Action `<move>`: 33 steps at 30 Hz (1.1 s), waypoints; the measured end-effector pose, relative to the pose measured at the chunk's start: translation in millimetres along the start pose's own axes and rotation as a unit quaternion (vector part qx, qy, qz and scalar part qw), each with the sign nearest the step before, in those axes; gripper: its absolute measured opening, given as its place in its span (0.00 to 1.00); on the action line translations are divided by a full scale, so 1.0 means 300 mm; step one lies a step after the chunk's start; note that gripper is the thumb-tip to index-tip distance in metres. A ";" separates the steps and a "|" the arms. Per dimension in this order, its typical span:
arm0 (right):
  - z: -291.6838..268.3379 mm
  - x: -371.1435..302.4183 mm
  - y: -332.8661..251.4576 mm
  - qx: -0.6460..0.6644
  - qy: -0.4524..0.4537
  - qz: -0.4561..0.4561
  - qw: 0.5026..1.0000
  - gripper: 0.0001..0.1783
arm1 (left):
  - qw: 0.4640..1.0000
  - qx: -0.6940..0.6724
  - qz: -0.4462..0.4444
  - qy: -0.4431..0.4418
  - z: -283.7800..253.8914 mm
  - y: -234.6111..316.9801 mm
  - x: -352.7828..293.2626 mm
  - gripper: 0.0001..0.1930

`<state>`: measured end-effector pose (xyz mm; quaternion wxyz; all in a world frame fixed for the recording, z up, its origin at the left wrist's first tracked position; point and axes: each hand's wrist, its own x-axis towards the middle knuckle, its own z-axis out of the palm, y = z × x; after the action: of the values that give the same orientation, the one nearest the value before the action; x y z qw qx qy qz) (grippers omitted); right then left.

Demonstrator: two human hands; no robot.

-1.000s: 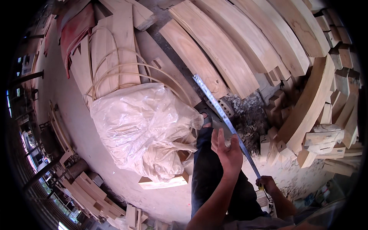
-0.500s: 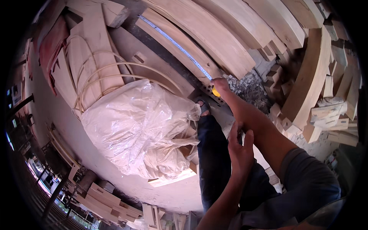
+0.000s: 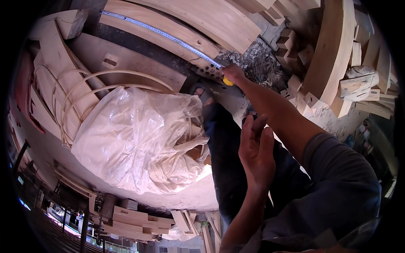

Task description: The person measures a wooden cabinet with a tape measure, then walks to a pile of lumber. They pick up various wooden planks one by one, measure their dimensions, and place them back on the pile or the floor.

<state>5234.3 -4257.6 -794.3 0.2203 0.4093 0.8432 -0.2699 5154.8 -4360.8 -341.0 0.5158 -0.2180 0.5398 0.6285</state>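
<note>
With my right arm stretched out, my right hand (image 3: 233,73) is closed round a yellow tape measure (image 3: 228,80). Its pale blade (image 3: 162,33) runs out to the upper left, along a long wooden plank (image 3: 147,25). My left hand (image 3: 257,154) is raised in front of my legs, thumb apart from the fingers, and nothing shows in it. To the left of my leg sits a large bundle wrapped in clear plastic sheeting (image 3: 130,139), with pale bent strips (image 3: 114,72) arching out behind it.
Curved thick timbers (image 3: 331,50) and cut blocks (image 3: 356,82) are heaped on the right. Wood chips (image 3: 261,63) litter the floor beyond my right hand. A board with a slot (image 3: 130,61) lies at the upper left. More boards (image 3: 130,221) are stacked at the lower left.
The view has shifted, so the planks and bundle appear further left. My right hand keeps hold of the tape measure, with the blade still out along the plank. My left hand stays raised.
</note>
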 end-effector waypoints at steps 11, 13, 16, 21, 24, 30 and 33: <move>-0.079 0.003 -0.103 0.062 -0.085 0.060 0.993 0.21 | 1.000 0.010 -0.022 -0.008 0.014 -0.008 0.001 0.27; -0.077 0.008 -0.118 0.077 -0.093 0.079 0.990 0.21 | 1.000 0.011 -0.020 -0.008 0.019 -0.003 0.001 0.27; -0.060 0.025 -0.098 0.083 -0.087 0.092 0.988 0.19 | 1.000 0.013 -0.018 -0.014 0.027 -0.006 -0.002 0.27; -0.136 -0.027 -0.117 0.251 -0.061 -0.011 0.966 0.16 | 0.999 0.038 -0.006 0.007 0.036 -0.016 0.012 0.27; -0.253 -0.138 -0.231 0.550 -0.073 -0.004 0.832 0.13 | 0.998 0.038 0.022 0.048 0.001 -0.017 0.033 0.29; -0.300 -0.537 -0.067 0.595 -0.098 0.036 0.797 0.16 | 0.975 0.196 0.005 0.102 -0.080 -0.085 0.150 0.34; -0.290 -0.813 0.075 0.593 -0.088 0.162 0.784 0.15 | 0.967 0.225 -0.034 0.112 -0.159 -0.191 0.378 0.31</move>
<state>5378.0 -4329.9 -590.0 0.0478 0.5641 0.4156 -0.7119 5149.8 -4363.7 -476.7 0.5088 -0.1834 0.7138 0.4450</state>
